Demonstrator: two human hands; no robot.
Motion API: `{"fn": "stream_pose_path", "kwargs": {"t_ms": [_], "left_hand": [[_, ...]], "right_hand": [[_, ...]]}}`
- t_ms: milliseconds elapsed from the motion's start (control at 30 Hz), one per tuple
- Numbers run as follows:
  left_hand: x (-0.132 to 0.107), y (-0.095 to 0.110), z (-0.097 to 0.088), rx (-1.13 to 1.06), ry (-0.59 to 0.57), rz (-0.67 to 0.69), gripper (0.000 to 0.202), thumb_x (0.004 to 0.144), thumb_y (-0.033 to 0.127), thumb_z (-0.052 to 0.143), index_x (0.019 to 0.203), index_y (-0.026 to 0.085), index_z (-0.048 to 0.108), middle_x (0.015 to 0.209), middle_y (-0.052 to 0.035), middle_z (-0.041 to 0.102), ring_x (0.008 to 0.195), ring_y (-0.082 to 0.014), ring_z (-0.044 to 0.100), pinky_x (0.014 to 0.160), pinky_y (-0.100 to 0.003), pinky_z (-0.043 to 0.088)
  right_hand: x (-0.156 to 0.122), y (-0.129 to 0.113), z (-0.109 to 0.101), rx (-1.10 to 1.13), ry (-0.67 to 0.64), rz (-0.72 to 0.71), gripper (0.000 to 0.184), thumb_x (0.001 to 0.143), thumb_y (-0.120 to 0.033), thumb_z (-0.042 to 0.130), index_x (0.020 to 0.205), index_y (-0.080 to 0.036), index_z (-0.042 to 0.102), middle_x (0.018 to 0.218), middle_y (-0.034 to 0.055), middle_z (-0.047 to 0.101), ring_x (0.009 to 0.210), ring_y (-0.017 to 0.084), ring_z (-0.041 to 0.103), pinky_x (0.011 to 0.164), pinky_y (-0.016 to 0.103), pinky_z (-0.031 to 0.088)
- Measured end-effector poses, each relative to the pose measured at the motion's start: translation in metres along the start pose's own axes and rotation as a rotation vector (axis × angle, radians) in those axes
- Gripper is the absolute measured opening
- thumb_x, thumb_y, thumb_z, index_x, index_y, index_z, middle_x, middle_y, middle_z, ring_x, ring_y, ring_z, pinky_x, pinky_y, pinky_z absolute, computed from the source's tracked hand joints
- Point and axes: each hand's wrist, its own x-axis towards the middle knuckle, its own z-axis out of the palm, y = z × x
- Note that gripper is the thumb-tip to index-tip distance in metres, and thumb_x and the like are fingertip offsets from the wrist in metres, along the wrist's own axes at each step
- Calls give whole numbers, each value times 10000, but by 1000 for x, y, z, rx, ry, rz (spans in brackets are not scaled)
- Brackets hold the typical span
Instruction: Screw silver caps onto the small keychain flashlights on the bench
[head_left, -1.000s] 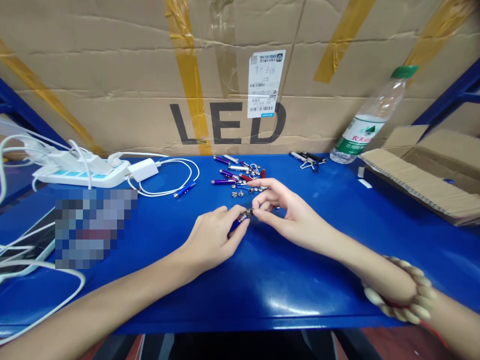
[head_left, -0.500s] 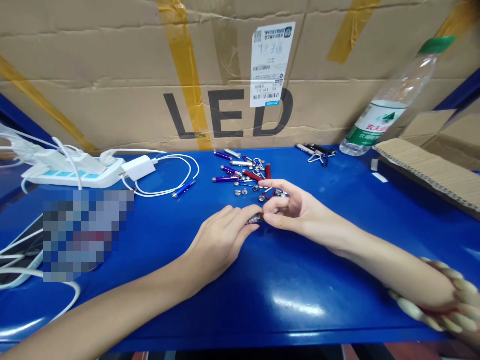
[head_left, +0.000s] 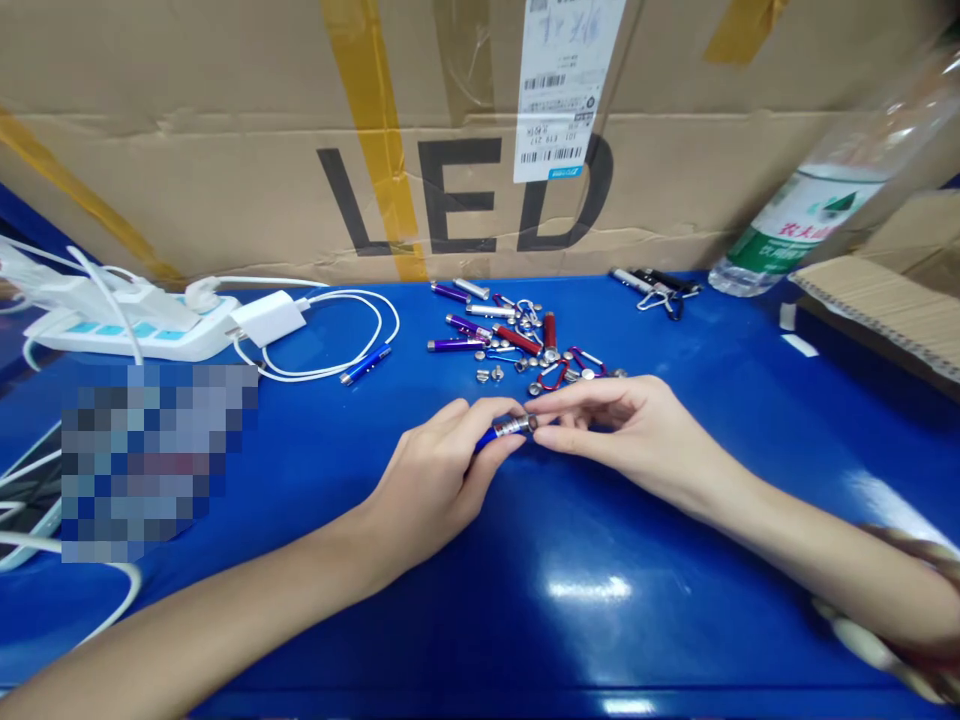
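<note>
A slim blue mini flashlight (head_left: 513, 426) with a silver end lies between the thumb and fingers of my left hand (head_left: 442, 455); the hand covers most of its blue body. The thumb and fingertips of my right hand (head_left: 615, 420) close about its silver end. Whether a small part sits between those fingertips I cannot tell. Just beyond the hands is a loose pile: purple flashlights (head_left: 456, 346), red flashlights (head_left: 550, 332), silver ones (head_left: 490, 312), carabiner clips (head_left: 555, 375) and small round metal pieces (head_left: 497, 374).
Another blue flashlight (head_left: 365, 365) lies by a white charger (head_left: 268, 320) and power strip (head_left: 135, 330) at left. Black and silver flashlights (head_left: 660, 285) with clips lie at the back right, near a water bottle (head_left: 802, 225) and an open carton (head_left: 885, 275). A big cardboard box (head_left: 262, 150) stands behind.
My right hand's raised fingers have come down and closed in at the flashlight's end. More of the flashlight's blue body and silver end now shows. The view has shifted slightly.
</note>
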Motion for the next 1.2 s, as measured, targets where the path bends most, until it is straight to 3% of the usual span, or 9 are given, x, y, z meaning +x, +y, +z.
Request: {"fn": "stream_pose_path", "kwargs": {"t_ms": [300, 533, 867, 1200], "left_hand": [[2, 1, -3, -7, -36, -4, 206, 891, 256, 367, 1019, 210, 522, 893, -27, 599, 825, -153, 544, 730, -278, 466], [1, 0, -1, 40, -52, 69, 193, 900, 240, 365, 1000, 204, 526, 897, -4, 608, 789, -137, 513, 683, -241, 437], [3, 1, 1, 31, -64, -36, 193, 894, 285, 379, 1019, 246, 521, 870, 4, 590, 820, -145, 542, 728, -268, 444], [1, 3, -1, 28, -68, -41, 216, 898, 282, 370, 1051, 249, 520, 916, 13, 621, 825, -155, 538, 752, -286, 437]], "right_hand": [[-3, 2, 1, -178, 113, -127, 193, 630, -378, 701, 756, -233, 711, 698, 18, 678, 615, 161, 596, 530, 284, 480], [-1, 5, 0, -111, 43, -113, 176, 605, -398, 712, 631, -225, 686, 697, 11, 679, 650, 177, 618, 568, 308, 502], [-2, 4, 2, -101, 69, -103, 197, 610, -363, 710, 696, -186, 694, 697, 22, 680, 626, 164, 617, 530, 280, 502], [-1, 5, 6, -13, 92, -60, 267, 571, -373, 729, 744, -171, 715, 740, 48, 703, 665, 195, 650, 577, 297, 537]]}}
